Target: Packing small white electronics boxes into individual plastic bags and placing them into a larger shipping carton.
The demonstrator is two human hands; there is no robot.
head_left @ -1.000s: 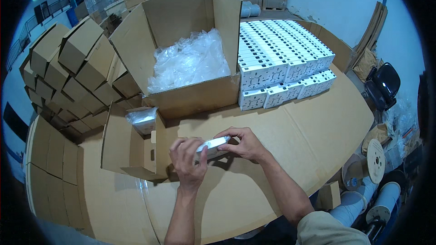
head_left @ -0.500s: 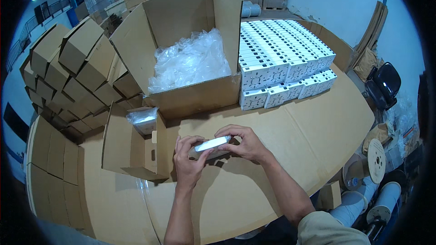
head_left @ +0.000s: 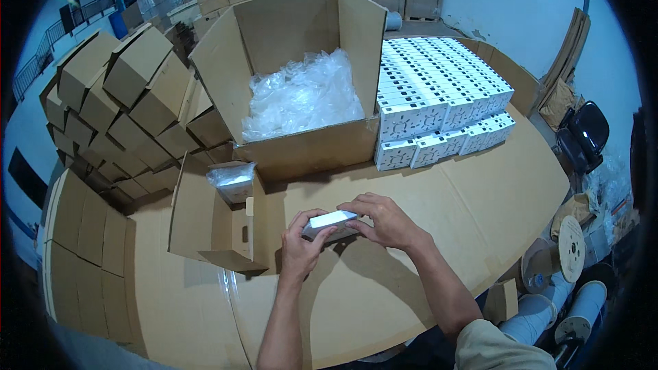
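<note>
Between my two hands, above the cardboard-covered table (head_left: 473, 209), is a flat white plastic unit (head_left: 332, 218), narrow edge up, with what looks like clear film around it. My left hand (head_left: 299, 252) is closed around its left end, thumb on the near face. At its right end, my right hand (head_left: 388, 222) grips it between thumb and fingers. To the left stands a small open carton (head_left: 260, 223), with a clear-bagged white unit (head_left: 234, 181) at its far end. Behind it, a large open carton (head_left: 312, 149) holds a heap of clear plastic bags (head_left: 305, 96).
Stacked white units (head_left: 411, 120) with dark ports fill the back right of the table. Brown cartons (head_left: 130, 144) are piled at the left, more (head_left: 86, 233) nearer me. Beyond the right edge are a black chair (head_left: 582, 130) and cable spools (head_left: 571, 249).
The whole view has shifted, with the scene moving slightly right and down. Both hands still hold the white unit, which has turned slightly, showing more of its near face.
</note>
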